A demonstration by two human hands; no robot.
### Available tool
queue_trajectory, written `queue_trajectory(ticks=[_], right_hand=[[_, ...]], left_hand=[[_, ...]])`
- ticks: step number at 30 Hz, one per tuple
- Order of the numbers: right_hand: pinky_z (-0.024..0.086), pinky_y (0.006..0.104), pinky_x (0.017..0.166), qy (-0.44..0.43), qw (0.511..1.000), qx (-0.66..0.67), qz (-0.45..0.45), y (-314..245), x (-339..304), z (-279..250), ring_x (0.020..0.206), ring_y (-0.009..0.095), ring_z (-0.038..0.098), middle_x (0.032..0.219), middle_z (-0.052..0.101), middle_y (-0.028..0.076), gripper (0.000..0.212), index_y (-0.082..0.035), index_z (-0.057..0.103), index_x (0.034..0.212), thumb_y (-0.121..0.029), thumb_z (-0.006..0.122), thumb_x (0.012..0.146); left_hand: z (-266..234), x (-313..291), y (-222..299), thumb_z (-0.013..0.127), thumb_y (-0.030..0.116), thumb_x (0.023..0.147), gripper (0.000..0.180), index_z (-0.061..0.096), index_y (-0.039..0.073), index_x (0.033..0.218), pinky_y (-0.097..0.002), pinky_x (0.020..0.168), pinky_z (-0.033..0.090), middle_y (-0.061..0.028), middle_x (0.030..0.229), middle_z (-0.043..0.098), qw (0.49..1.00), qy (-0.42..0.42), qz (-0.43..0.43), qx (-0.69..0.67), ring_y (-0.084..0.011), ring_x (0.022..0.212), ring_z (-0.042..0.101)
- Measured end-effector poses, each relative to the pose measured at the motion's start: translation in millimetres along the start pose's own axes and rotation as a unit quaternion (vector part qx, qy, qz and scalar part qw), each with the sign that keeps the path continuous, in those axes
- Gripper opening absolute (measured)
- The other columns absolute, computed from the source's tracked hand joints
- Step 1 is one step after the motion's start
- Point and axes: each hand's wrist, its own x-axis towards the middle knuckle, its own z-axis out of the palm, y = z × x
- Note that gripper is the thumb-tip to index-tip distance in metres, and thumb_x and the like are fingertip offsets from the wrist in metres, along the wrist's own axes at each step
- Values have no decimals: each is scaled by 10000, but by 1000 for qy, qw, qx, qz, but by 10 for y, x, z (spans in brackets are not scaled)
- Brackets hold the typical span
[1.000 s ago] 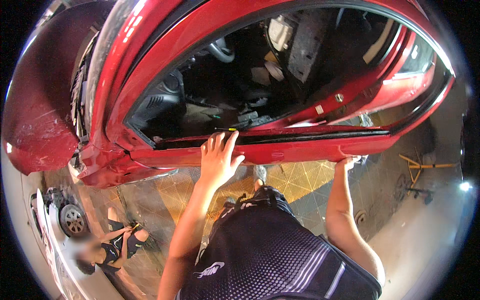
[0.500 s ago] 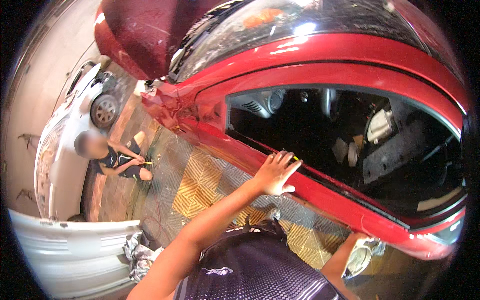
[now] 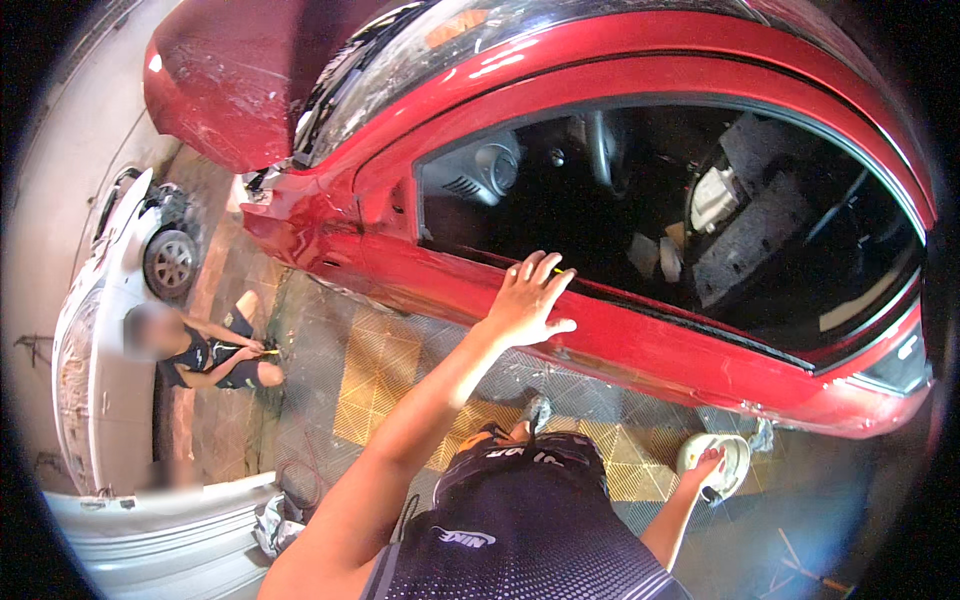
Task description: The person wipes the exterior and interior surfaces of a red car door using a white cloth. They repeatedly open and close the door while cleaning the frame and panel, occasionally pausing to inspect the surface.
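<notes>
My left hand [image 3: 528,303] lies with fingers spread on the red car door [image 3: 650,335], its fingertips at the lower edge of the window opening. A small yellow bit shows beside the fingertips, too small to name. Lower down at the right, my right hand [image 3: 708,466] has its fingers over a round white bowl-like container [image 3: 738,462] and appears to grip it. The underside of that container is hidden. Through the window opening the dark car interior shows, with a pale part [image 3: 715,200] inside.
The car's red hood [image 3: 225,85] is raised at upper left. A person [image 3: 205,350] sits on the floor at the left with something thin and yellow in hand, beside a white car [image 3: 115,350]. A silvery panel [image 3: 170,545] stands at lower left. Patterned floor tiles [image 3: 375,370] lie below.
The view has shifted, so the car sits higher and further left. My left hand stays on the door. My right hand and the white container show more fully, clear of the door.
</notes>
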Motion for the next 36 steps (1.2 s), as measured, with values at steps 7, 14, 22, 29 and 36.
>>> queue_trajectory(ticks=[7, 14, 22, 29, 36], right_hand=[[414, 259, 554, -147, 901, -185, -364, -1584, -104, -174, 615, 99, 485, 686, 517, 2, 235, -47, 670, 1009, -229, 543, 928], [435, 218, 576, -384, 793, -224, -417, -2415, -737, 1654, 665, 73, 487, 783, 561, 2, 297, -42, 635, 1201, -216, 499, 1001], [501, 262, 671, -746, 498, -297, -328, -2055, -1604, 3642, 734, 112, 599, 840, 637, 46, 218, -26, 644, 1114, -127, 587, 929], [516, 369, 772, -730, 158, -550, -374, -901, -639, 4848, 865, 257, 667, 923, 693, 162, 385, 27, 635, 1096, -260, 681, 844], [466, 464, 951, -625, 12, -607, -491, -71, -28, 5234, 1109, 410, 574, 1218, 588, 239, 553, -79, 482, 1324, -352, 583, 853]], left_hand=[[-103, -4, 131, 640, 591, 795, 740, 495, 105, 1334, -531, 1081, 294, -161, 1425, 391, 999, 29, -22, -13, -377, 1356, 307], [199, -14, -15, 555, 646, 827, 685, 545, 136, 1284, -526, 1056, 318, -166, 1394, 433, 994, 107, -14, -19, -382, 1322, 348], [146, 32, 94, 506, 554, 906, 535, 601, 134, 1224, -477, 1091, 266, -131, 1337, 497, 992, 107, -72, -5, -335, 1296, 389], [-49, 366, 234, 538, 529, 904, 491, 719, 73, 922, -476, 1004, 355, -141, 941, 685, 957, 45, -256, -129, -336, 1061, 588], [269, 543, 476, 614, 419, 892, 318, 714, 129, 972, -429, 722, 524, -125, 916, 700, 883, 251, -393, -57, -328, 852, 670]])
